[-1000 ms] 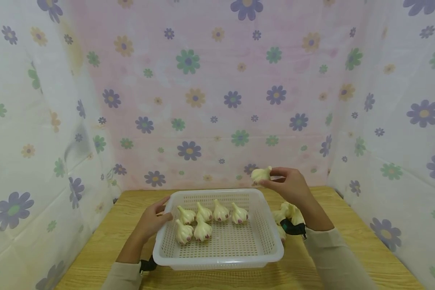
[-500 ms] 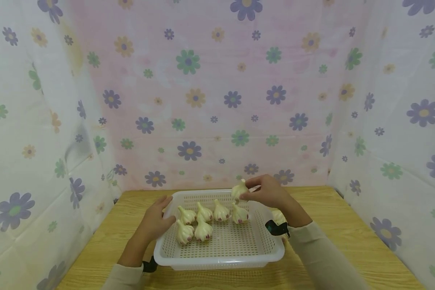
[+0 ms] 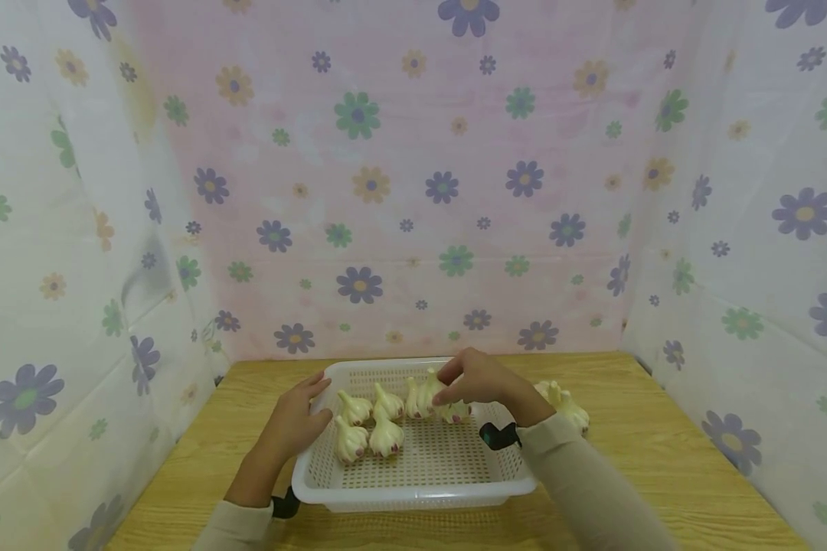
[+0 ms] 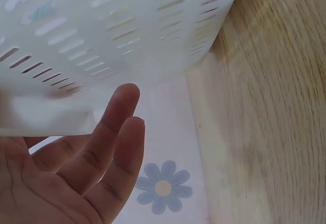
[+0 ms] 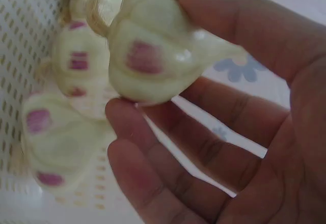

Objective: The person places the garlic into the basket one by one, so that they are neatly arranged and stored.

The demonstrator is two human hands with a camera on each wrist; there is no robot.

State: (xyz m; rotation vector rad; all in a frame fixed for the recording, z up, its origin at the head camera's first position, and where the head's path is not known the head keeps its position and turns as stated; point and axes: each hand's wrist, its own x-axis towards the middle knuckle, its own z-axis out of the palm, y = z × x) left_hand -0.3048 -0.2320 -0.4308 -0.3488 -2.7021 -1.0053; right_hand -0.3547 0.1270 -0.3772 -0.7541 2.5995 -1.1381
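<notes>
Left hand (image 3: 295, 419): yours, with fingers extended, rests against the near side of the white basket (image 3: 416, 497).
Right hand (image 3: 478, 379): yours, pinching one garlic bulb (image 5: 153, 51) between thumb and fingers, over the basket.
Basketed bulbs (image 3: 386, 438): four left of your right hand, one just beside the held bulb, one partly hidden beneath your fingers.
Outer bulbs (image 3: 573, 413): on the counter (image 3: 668, 459), right of your right hand, partly screened by your sleeve (image 3: 579, 474).
</notes>
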